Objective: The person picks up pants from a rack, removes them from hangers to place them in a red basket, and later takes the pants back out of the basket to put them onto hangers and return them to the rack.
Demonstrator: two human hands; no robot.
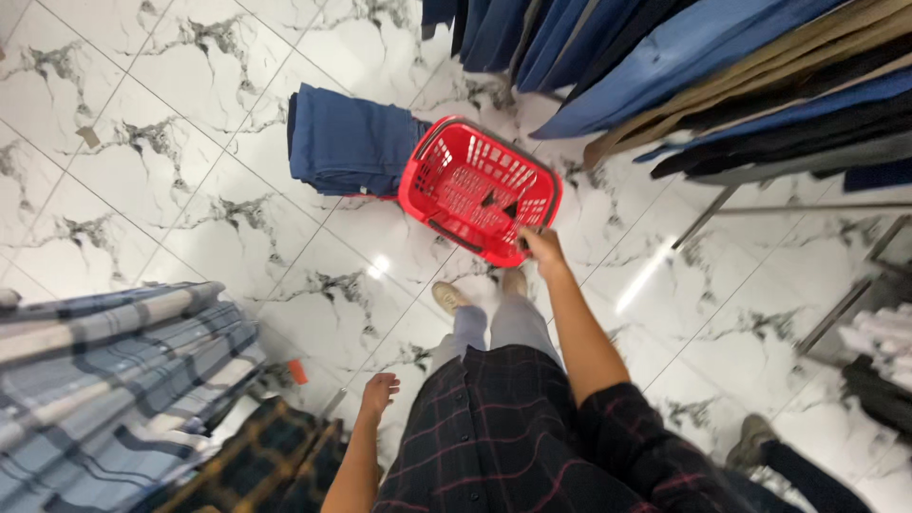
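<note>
I look down at my own legs and beige shoes on a white marble floor point(190, 142). My right hand point(541, 247) reaches forward and grips the near rim of a red plastic shopping basket point(475, 185), which is tilted and looks empty. My left hand point(378, 391) hangs by my hip, fingers loosely apart, holding nothing. Behind the basket, a folded stack of blue jeans point(347, 142) lies on the floor.
Hanging blue, tan and dark trousers point(684, 66) fill a rack at the upper right. Plaid shirts point(114, 380) hang at the lower left. Another person's shoe and leg point(760, 446) show at the lower right. A metal rack with folded clothes point(879, 361) stands at the right edge.
</note>
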